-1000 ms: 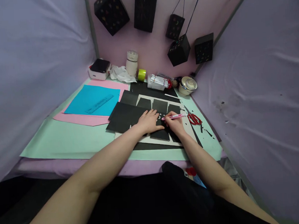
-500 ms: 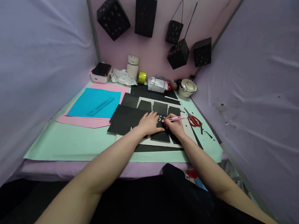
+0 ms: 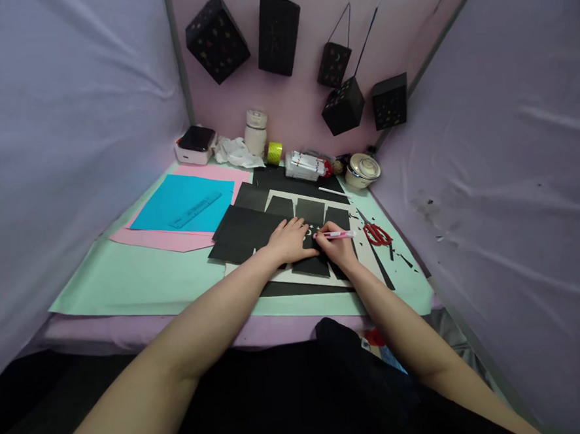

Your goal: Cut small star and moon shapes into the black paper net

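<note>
My left hand (image 3: pixel 288 242) lies flat with fingers spread, pressing on black paper (image 3: pixel 315 264) that has small moon and star cut-outs. My right hand (image 3: pixel 337 245) is closed around a pink and white pen-like craft knife (image 3: pixel 339 235); its tip meets the black paper just right of my left fingers. Whether the tip is a blade or a nib is too small to tell. Beneath lies a white sheet (image 3: pixel 367 248) with black panels on it. Another black sheet (image 3: pixel 249 231) extends left from under my left hand.
Red-handled scissors (image 3: pixel 378 234) and black scraps lie at the right. On the left, a ruler (image 3: pixel 195 210) rests on blue paper (image 3: pixel 159 202) over pink paper (image 3: pixel 173 242). A bottle (image 3: pixel 256 134), yellow tape roll (image 3: pixel 275 154) and lidded pot (image 3: pixel 362 170) stand behind. Black box lanterns (image 3: pixel 279 34) hang above.
My right hand and the pen-like tool have shifted very slightly left, and the tool's rear end has swung a little lower. My left hand stays in place on the paper.
</note>
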Demonstrator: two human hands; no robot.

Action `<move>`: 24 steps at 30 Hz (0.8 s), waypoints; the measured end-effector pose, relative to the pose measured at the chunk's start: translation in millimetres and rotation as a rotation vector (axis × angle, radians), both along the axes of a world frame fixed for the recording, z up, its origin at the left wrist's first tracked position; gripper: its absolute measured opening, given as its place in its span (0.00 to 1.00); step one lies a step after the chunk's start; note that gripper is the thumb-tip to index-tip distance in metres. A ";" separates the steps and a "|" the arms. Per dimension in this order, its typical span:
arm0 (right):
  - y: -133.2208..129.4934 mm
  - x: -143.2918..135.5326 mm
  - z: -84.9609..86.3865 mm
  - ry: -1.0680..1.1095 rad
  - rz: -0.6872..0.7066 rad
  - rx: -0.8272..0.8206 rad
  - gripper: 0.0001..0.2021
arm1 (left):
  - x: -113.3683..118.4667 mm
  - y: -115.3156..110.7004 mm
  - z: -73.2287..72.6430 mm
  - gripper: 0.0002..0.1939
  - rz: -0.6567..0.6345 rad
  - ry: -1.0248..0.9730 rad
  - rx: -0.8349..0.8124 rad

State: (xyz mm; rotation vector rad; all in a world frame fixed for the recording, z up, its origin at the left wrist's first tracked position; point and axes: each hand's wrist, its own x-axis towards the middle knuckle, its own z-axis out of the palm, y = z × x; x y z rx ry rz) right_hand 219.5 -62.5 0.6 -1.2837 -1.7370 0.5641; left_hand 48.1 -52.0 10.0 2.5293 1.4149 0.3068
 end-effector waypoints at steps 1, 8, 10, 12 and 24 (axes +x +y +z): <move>0.1 -0.4 0.2 -0.007 0.002 0.011 0.07 | 0.0 -0.3 0.4 0.44 0.001 0.000 0.000; 1.0 -0.9 1.8 -0.015 0.001 0.010 0.06 | 0.6 -0.4 -0.4 0.44 0.004 0.003 -0.004; 1.6 -0.1 1.4 -0.013 0.001 0.002 0.06 | 0.8 0.1 -0.6 0.44 0.005 0.003 -0.005; 2.2 0.7 0.5 -0.009 0.001 -0.003 0.06 | 0.9 0.3 -0.2 0.44 0.003 0.005 -0.009; 2.9 3.0 -2.3 0.012 0.009 -0.030 0.06 | 0.9 -1.0 3.4 0.44 0.006 0.005 -0.020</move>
